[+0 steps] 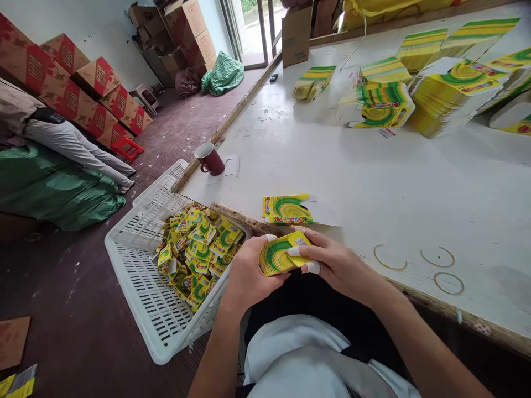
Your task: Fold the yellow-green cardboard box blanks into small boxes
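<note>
Between my two hands is a small yellow and green crayon box (277, 256), held just off the table's front edge. My left hand (249, 271) grips its left end, thumb on top and fingers beneath. At the right end, my right hand (332, 262) pinches the box, with pale covers on the fingertips. Just beyond my hands, an unfolded crayon carton (290, 210) lies on the white table (373, 188). To my left, a white plastic basket (136, 276) holds a heap of small yellow-green boxes (203, 243).
A maroon mug (211, 160) stands at the table's left corner. Stacks of flat cartons (440, 99) sit at the back right. Rubber bands (448, 283) lie on the near right. Red cartons (70, 94), a green sack (62, 182) and another person's legs (78, 143) are at left.
</note>
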The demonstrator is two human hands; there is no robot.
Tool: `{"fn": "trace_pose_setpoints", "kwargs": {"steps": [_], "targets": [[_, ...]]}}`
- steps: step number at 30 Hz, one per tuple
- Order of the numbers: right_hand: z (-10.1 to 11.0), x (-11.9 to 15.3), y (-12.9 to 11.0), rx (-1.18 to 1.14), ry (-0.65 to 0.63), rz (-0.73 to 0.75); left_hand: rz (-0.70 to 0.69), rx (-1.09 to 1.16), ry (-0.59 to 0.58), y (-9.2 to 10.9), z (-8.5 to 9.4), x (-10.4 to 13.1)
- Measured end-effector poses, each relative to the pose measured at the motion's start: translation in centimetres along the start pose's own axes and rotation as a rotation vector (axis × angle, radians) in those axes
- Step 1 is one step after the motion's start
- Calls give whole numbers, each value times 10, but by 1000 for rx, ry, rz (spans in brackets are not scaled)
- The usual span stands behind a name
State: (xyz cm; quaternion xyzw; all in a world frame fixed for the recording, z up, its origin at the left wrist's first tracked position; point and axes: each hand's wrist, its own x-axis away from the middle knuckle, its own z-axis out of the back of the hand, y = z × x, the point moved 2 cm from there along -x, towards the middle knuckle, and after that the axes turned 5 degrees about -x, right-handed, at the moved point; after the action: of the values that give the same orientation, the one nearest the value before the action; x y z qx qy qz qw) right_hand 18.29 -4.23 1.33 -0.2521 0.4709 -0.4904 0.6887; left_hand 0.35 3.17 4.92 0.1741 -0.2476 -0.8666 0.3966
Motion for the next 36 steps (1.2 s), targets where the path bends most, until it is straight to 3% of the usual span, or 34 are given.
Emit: {"fn": "trace_pose_setpoints", "kwargs": {"steps": [3,6,9,11,14,16,18,22,25,30,33,36], "targets": [[5,-2,-3,-60,-39,-42,-9,-23,-12,5,-1,0],[-5,-3,-6,-114,115,-123,-1,-48,51,8,-3,1],[-16,-7,-8,-191,238,-178,93,86,109,-4,-3,1],[-14,-12,-5,-107,319,-183,221,186,314,-24,6,3],[1,-23,9,229,453,-227,378,100,758,-53,24,9],[7,-30,23,410,455,-289,408,4,842,-63,29,11],[8,-34,35,492,423,-334,401,7,784,-63,24,11],[1,-37,44,492,447,-335,382,196,579,-47,-3,9],[2,-38,39,441,465,-325,407,422,409,-38,-23,7],[11,-36,22,288,444,-434,419,829,174,-28,-46,4],[7,-32,6,-23,361,-422,448,1060,127,-17,-54,-3],[-3,-27,-9,-314,233,-404,448,1125,227,-5,-55,-12]]}}
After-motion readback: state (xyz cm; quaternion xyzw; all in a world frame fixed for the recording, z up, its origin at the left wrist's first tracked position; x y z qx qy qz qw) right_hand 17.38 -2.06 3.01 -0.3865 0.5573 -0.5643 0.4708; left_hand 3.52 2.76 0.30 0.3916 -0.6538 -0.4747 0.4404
